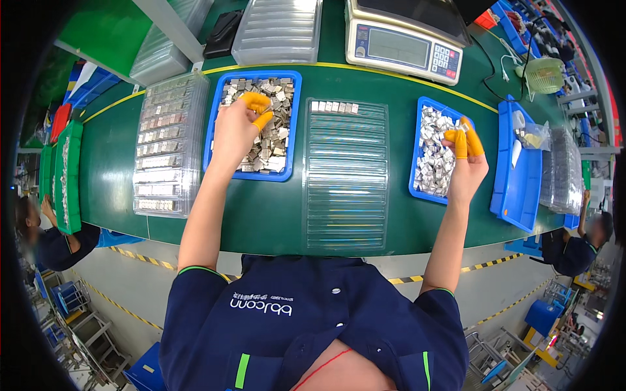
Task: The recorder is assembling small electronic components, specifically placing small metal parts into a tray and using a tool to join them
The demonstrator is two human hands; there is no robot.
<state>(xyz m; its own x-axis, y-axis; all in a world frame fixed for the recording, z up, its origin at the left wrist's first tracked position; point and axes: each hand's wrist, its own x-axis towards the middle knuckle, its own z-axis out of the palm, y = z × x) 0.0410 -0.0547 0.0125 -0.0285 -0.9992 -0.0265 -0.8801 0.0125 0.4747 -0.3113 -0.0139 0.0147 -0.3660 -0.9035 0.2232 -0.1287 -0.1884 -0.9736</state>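
My left hand (238, 130), with yellow finger cots, is over a blue tray (295, 124) heaped with small silver metal parts (266, 155). Its thumb and finger curl toward each other just above the heap; what lies between the tips is too small to make out. At the right, my right hand (468, 163), also in yellow finger cots, pinches a small metal piece (463, 126) above a second blue tray (415, 153) of shiny metal parts (432, 153). Between the trays lies a clear plastic slotted tray (345, 189), with several metal parts (334, 107) lined up in its top slot.
Filled clear trays (163, 150) are stacked left of the left parts tray. A digital scale (404, 49) and more clear trays (277, 29) stand at the back. On the right are a blue bin (515, 189) and clear trays (562, 171). Other people work at both sides.
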